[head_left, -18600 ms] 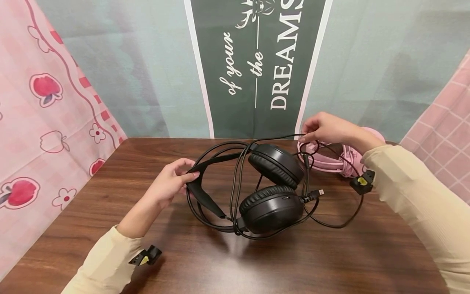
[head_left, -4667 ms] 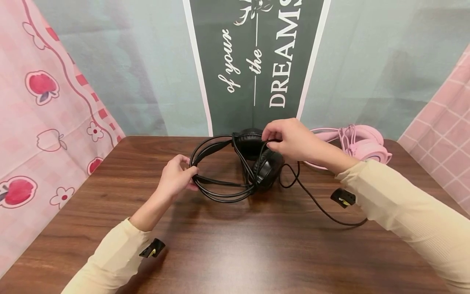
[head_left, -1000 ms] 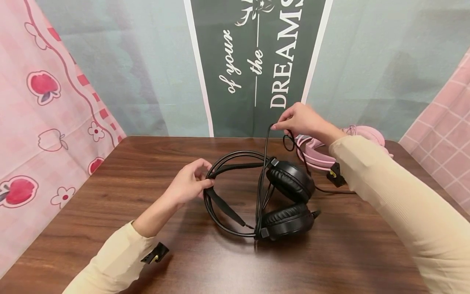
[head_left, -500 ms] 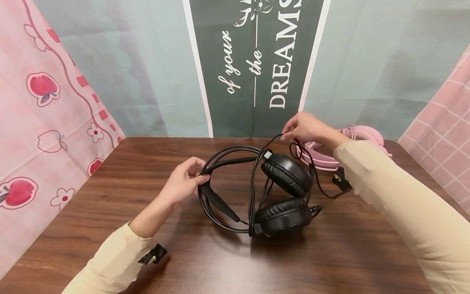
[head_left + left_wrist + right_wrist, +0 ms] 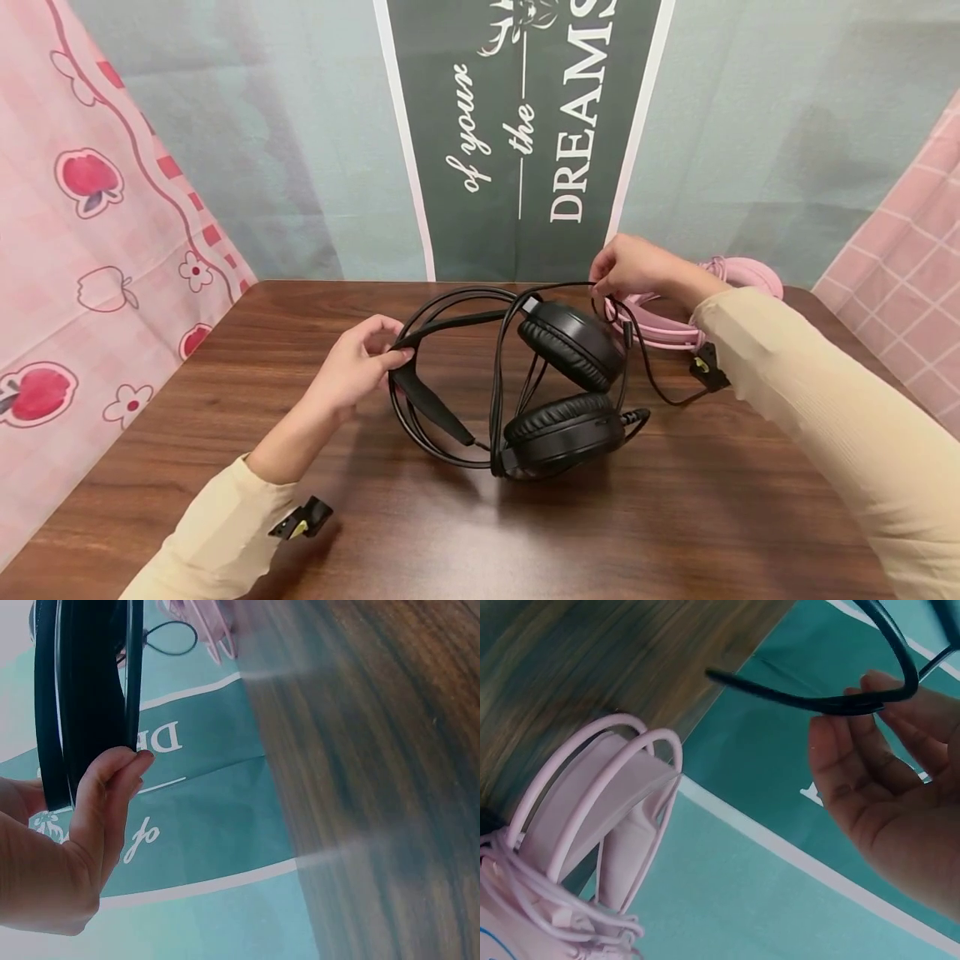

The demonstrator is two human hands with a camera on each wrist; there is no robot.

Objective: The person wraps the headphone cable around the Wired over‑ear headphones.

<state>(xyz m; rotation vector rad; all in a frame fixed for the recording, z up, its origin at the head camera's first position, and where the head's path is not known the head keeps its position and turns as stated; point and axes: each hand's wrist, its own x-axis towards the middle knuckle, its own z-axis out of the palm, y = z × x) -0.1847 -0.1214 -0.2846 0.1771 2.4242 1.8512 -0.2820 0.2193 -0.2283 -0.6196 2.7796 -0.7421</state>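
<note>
Black over-ear headphones [image 5: 564, 433] are held tilted over the table, their two padded cups toward the right. My left hand [image 5: 358, 362] grips the top of the headband [image 5: 82, 682] between thumb and fingers. Several turns of black cable [image 5: 498, 383] run across the band beside the cups. Behind the upper cup, my right hand [image 5: 637, 267] pinches the cable [image 5: 840, 703], which shows between thumb and fingertips in the right wrist view. From those fingers a loose length drops in a small loop and runs down past my right sleeve.
Pink headphones [image 5: 663, 329] with their cord wound round them lie at the back right, partly behind my right arm. The brown wooden table [image 5: 420, 542] ends at a hanging cloth backdrop [image 5: 330, 167]. Pink patterned cloths hang at both sides.
Over the last second the headphones and my left hand have shifted left and slightly up in the view. My right hand, pinching the cable, has moved right and lower, drawing the cable behind the upper cup.
</note>
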